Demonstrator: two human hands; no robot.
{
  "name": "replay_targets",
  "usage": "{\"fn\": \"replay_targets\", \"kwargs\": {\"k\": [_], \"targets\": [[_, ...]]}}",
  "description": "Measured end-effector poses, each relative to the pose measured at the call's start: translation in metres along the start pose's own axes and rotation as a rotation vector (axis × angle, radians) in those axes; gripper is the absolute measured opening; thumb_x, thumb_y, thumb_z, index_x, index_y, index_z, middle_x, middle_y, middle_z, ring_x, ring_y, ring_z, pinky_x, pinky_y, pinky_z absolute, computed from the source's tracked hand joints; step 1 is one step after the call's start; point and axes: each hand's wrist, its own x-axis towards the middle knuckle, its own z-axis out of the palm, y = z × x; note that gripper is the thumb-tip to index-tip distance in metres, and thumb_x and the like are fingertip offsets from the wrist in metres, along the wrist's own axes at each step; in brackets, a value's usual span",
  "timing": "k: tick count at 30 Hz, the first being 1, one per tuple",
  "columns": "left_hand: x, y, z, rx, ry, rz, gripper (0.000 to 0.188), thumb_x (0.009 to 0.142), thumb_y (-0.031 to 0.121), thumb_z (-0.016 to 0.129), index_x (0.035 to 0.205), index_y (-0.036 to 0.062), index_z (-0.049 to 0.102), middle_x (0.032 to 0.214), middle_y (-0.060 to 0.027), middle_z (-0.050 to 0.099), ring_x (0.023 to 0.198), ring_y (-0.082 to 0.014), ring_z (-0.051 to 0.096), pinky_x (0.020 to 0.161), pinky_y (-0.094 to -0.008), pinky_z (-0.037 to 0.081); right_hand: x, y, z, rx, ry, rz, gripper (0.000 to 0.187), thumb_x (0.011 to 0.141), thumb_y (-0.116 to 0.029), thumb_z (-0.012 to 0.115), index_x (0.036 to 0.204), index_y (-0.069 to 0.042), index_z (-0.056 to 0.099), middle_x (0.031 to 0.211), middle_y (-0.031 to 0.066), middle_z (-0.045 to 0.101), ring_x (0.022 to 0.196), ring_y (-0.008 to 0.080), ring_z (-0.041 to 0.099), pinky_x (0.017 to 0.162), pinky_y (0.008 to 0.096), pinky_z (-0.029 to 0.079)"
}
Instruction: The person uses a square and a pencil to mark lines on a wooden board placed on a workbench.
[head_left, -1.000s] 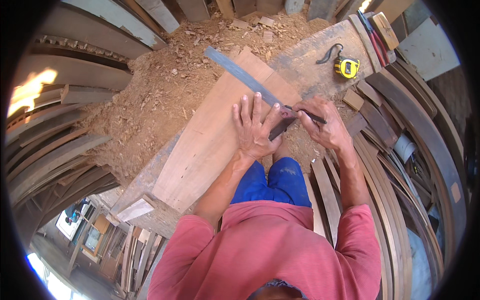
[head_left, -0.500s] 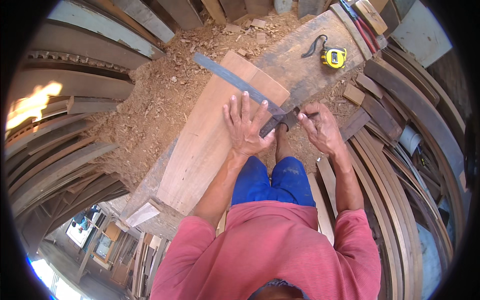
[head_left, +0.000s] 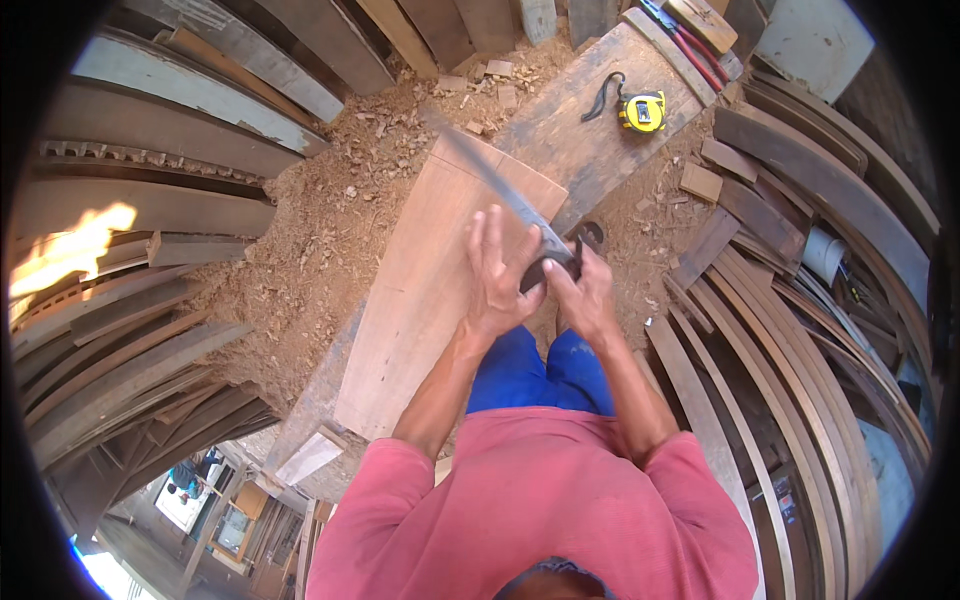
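Observation:
A try square with a grey metal blade (head_left: 508,190) and a dark stock (head_left: 545,268) is held at the right edge of a pale wooden plank (head_left: 405,300). Its blade slants to the upper left and blurs toward the tip. My left hand (head_left: 495,285) has its thumb and index finger round the stock, the other fingers stretched over the plank. Closed on the stock's right end is my right hand (head_left: 588,295); any small thing inside it is hidden. A faint line crosses the plank near its far end.
Under the plank runs a worn bench board (head_left: 560,130), bearing a yellow tape measure (head_left: 641,111) and red-handled pliers (head_left: 700,58). Wood shavings (head_left: 310,240) cover the floor. Stacked boards (head_left: 150,130) stand left, more timber (head_left: 800,400) lies right.
My right hand has come left from beside the square onto its stock. The square's blade has swung and blurred, and my left hand has shifted from pressing the blade to gripping the stock.

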Motion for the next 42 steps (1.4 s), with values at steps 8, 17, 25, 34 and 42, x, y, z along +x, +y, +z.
{"fn": "replay_targets", "kwargs": {"k": [8, 17, 25, 34, 42], "targets": [[0.014, 0.006, -0.103, -0.785, 0.011, -0.662, 0.027, 0.106, 0.006, 0.068, 0.133, 0.0019, 0.068, 0.115, -0.0147, 0.081, 0.095, -0.0224, 0.077, 0.079, -0.0343, 0.061, -0.058, -0.084, 0.003, -0.034, -0.214, -0.317, 0.025, 0.095, -0.011, 0.080, 0.114, 0.004, 0.073, 0.097, 0.0201, 0.075, 0.085, 0.0364, 0.075, 0.074, 0.0439, 0.059], [0.055, -0.152, -0.111, 0.061, 0.066, -0.513, 0.033, 0.105, 0.020, 0.072, 0.135, 0.0097, 0.064, 0.108, -0.0197, 0.081, 0.097, -0.0408, 0.079, 0.082, -0.0491, 0.060, -0.008, -0.046, 0.020, -0.393, -0.063, -0.205, 0.022, 0.096, -0.009, 0.073, 0.116, 0.000, 0.075, 0.097, 0.0211, 0.075, 0.089, 0.0406, 0.075, 0.078, 0.0480, 0.059], [0.049, -0.115, -0.089, 0.104, 0.007, -0.179, 0.047, 0.092, 0.020, 0.085, 0.136, 0.0152, 0.071, 0.146, -0.0247, 0.068, 0.120, -0.0403, 0.070, 0.100, -0.0484, 0.055, 0.020, 0.009, 0.005, -0.494, 0.078, -0.393, 0.038, 0.086, -0.006, 0.081, 0.124, -0.004, 0.074, 0.104, 0.0174, 0.069, 0.097, 0.0383, 0.068, 0.085, 0.0489, 0.055], [0.050, -0.151, -0.079, -0.089, 0.014, -0.249, 0.041, 0.095, 0.001, 0.076, 0.134, 0.0123, 0.074, 0.145, -0.0203, 0.067, 0.111, -0.0365, 0.069, 0.102, -0.0452, 0.057, 0.022, 0.010, 0.001, -0.508, 0.165, -0.442, 0.041, 0.086, -0.004, 0.079, 0.127, -0.004, 0.072, 0.111, 0.0186, 0.068, 0.102, 0.0387, 0.066, 0.090, 0.0482, 0.054], [0.029, -0.058, -0.089, -0.362, 0.129, -0.468, 0.040, 0.102, -0.001, 0.067, 0.141, -0.0018, 0.057, 0.122, -0.0147, 0.070, 0.106, -0.0213, 0.070, 0.091, -0.0358, 0.058, -0.027, -0.017, 0.026, 0.308, -0.127, 0.264, 0.043, 0.100, -0.016, 0.079, 0.139, 0.002, 0.069, 0.101, 0.0027, 0.073, 0.092, 0.0138, 0.068, 0.089, 0.0281, 0.056]]}}
